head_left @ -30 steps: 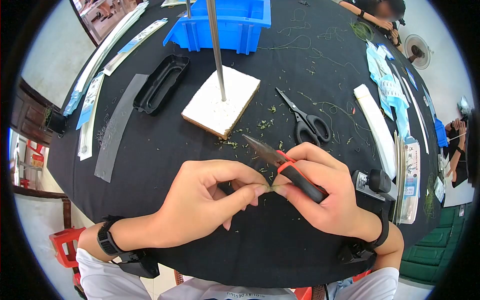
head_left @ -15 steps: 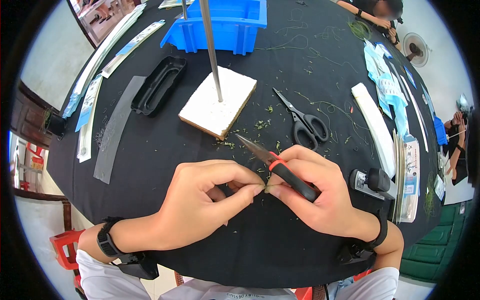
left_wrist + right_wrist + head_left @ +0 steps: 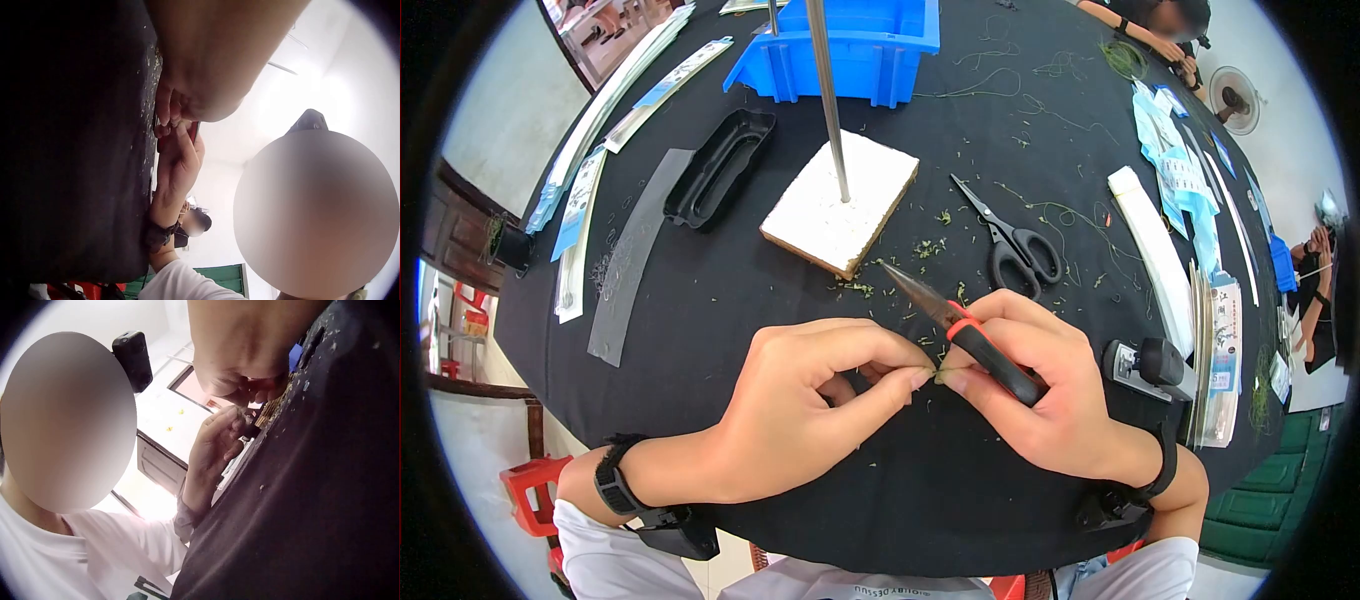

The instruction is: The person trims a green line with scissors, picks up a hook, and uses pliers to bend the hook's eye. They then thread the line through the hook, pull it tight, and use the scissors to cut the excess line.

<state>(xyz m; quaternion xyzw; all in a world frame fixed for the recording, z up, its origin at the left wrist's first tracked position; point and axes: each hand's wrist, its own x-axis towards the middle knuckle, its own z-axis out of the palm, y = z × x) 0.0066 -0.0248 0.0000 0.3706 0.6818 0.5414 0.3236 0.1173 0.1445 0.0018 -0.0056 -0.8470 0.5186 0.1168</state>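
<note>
Both hands meet over the black cloth in the head view. Between thumb and index finger, the left hand (image 3: pixel 810 405) pinches one side of a tiny greenish piece (image 3: pixel 940 377). The right hand (image 3: pixel 1045 390) pinches its other side and also holds pliers (image 3: pixel 990 358) with red and black handles in the palm, their metal tips pointing up and left. Details of the small piece are too small to tell. The wrist views show the fingertips of the left hand (image 3: pixel 240 381) and right hand (image 3: pixel 181 156) close together.
Beyond the hands lie a white foam block (image 3: pixel 835 205) with a metal rod (image 3: pixel 828 100), black scissors (image 3: pixel 1013 245), a black tray (image 3: pixel 722 170) and a blue bin (image 3: pixel 855 55). Green scraps (image 3: pixel 928 248) are scattered nearby. A black-knobbed metal device (image 3: pixel 1150 367) stands at the right.
The hands shifted slightly left and then back right. The fingertips look nearer each other than a second ago, and the pliers moved a little with the right hand.
</note>
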